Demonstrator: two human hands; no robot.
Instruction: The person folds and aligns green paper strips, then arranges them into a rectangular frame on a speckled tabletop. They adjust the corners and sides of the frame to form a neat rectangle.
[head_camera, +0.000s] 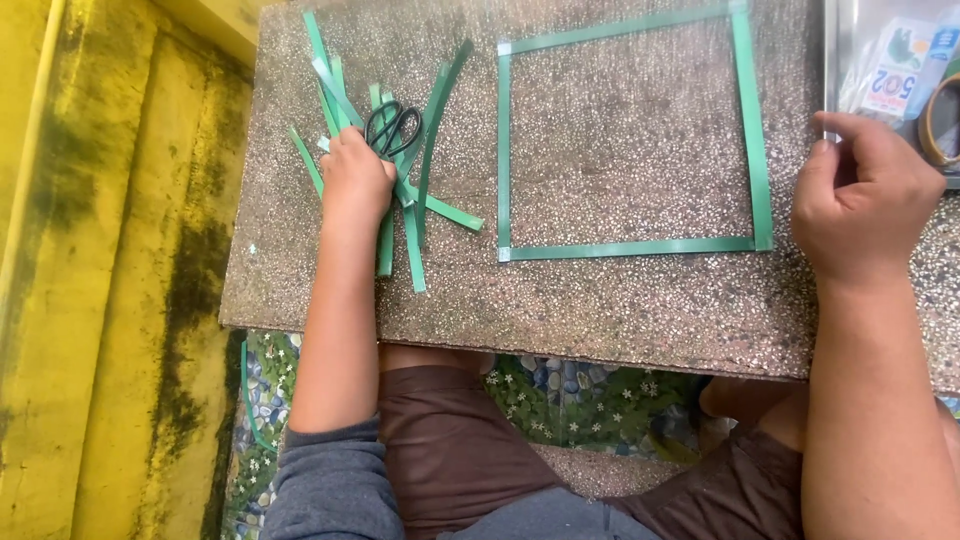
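Note:
My left hand (355, 180) rests on a loose pile of green plastic strips (415, 215) at the left of a speckled stone slab (620, 300). Its fingers are closed around some of those strips. Black-handled scissors (393, 127) lie on the pile, just beyond the fingers. A square frame made of green strips (628, 248) lies flat in the middle of the slab. My right hand (865, 195) hovers at the frame's right side, fingers curled, with nothing visible in it, near the edge of a clear tray (828, 60).
The clear tray at the top right holds a small packet (900, 70) and a roll of tape (940, 125). A yellow stained wall (110, 270) lies to the left. My knees (460, 430) are under the slab's near edge, above a flowered mat (580, 395).

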